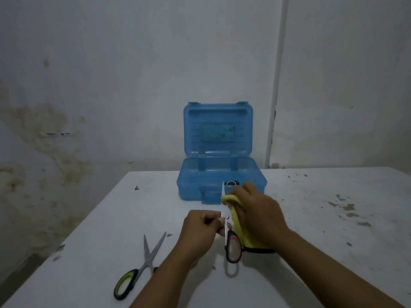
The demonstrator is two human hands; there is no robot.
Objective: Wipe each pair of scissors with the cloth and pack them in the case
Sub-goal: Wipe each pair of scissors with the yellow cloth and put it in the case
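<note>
Scissors with pink handles (pixel 232 247) stay steady above the tabletop (pixel 311 218) because your left hand (pixel 200 227) pinches them near the pivot, so your right hand (pixel 258 212), closed around the yellow cloth (pixel 239 230), can rub the blade before the open blue case (pixel 220 174).

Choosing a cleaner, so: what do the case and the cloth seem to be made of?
The case looks like translucent blue moulded plastic, glossy: its ribs and contents show through. The cloth seems a soft yellow fabric, matte, perhaps microfibre: it folds limply in the right hand.
</note>
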